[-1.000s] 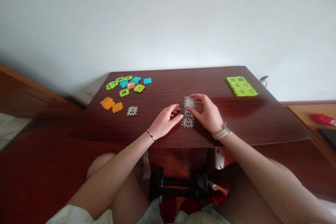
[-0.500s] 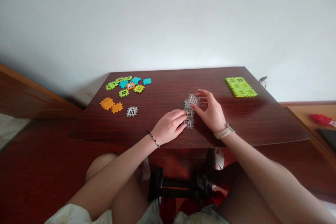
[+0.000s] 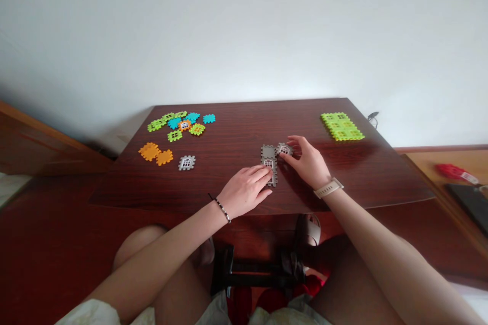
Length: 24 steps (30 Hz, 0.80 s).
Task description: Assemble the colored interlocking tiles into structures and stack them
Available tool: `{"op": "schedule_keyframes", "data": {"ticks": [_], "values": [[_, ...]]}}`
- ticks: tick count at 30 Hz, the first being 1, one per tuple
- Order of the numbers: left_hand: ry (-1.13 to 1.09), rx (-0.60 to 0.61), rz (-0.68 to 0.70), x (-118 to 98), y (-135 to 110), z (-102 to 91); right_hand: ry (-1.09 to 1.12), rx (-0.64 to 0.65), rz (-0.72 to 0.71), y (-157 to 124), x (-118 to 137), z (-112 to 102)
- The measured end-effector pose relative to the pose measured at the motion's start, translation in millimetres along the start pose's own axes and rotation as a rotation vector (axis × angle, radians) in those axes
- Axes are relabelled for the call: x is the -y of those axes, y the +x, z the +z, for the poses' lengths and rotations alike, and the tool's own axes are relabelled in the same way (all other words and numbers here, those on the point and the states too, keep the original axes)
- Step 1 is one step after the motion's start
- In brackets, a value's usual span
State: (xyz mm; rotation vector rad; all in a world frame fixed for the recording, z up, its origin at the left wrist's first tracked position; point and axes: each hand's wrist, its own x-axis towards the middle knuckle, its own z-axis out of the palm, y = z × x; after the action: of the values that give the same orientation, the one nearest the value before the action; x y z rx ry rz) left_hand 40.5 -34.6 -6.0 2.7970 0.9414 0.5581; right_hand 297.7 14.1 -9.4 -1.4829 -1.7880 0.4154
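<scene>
My right hand (image 3: 307,163) pinches a grey puzzle-edged building tile with a white window (image 3: 284,150) between thumb and fingers. That tile sits at the right side of a plain grey tile (image 3: 268,151); I cannot tell whether their teeth are interlocked. Below the plain tile, in one column, come grey window tiles (image 3: 268,163). Across the lower part of this column lies my left hand (image 3: 246,190), its fingers stretched out and resting on the tiles, partly covering them. Another loose grey window tile (image 3: 186,163) lies to the left on the table.
Orange tiles (image 3: 149,151) lie at the table's left. Behind them are scattered green tiles (image 3: 174,135), blue tiles (image 3: 209,119) and an orange window tile (image 3: 185,125). A joined green tile panel (image 3: 342,126) lies at the back right. The dark wooden table (image 3: 229,137) meets the wall behind.
My right hand has brought the grey window tile down from over the plain tile to its right side. My left hand has shifted slightly down the column. The view has moved a little.
</scene>
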Motion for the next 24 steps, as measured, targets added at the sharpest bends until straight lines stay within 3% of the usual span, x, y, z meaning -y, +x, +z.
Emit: {"op": "schedule_keyframes", "data": {"ticks": [5,10,24], "values": [[-0.028,-0.079,-0.021,1.0,-2.5,3.1,-0.058,0.07,-0.012,3.9,-11.3,-6.9],[-0.039,-0.149,-0.153,1.7,-4.9,2.1,-0.117,0.098,-0.084,5.6,-15.5,-8.9],[-0.092,-0.237,-0.285,9.7,-3.4,-14.9,-0.154,0.17,-0.242,-0.7,-0.2,0.7]]}}
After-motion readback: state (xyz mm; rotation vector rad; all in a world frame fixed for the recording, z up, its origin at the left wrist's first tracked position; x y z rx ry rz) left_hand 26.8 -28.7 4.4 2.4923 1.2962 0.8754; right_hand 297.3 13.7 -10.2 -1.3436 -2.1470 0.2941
